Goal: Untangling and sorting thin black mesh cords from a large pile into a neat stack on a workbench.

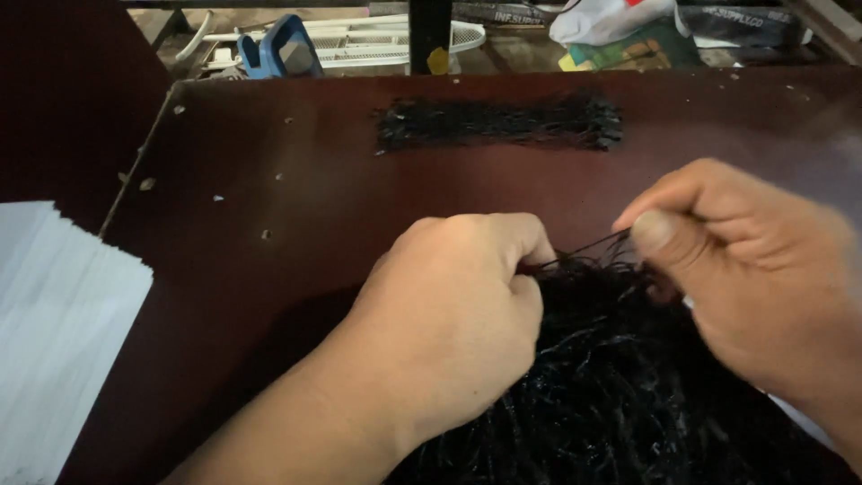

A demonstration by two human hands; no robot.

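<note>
Black cords (620,395) lie in a loose heap at the near edge of the dark red desk (296,198). Above the heap, the left hand (458,314) and right hand (745,269) each pinch a few strands stretched between them. Beyond the heap, a flat bundle of black cords (498,123) rests; left of it, a white paper stack (54,332).

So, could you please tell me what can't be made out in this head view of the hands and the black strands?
- Left hand: fingertips curl under, so its grip on the black strands is hidden.
- Right hand: motion-blurred, wrist cut by the right edge.
- Strand pile: bottom edge cuts it off; single strands too fine to count.
- White sheet stack: cropped at the left edge.
- Far black bundle: too dark for detail.
</note>
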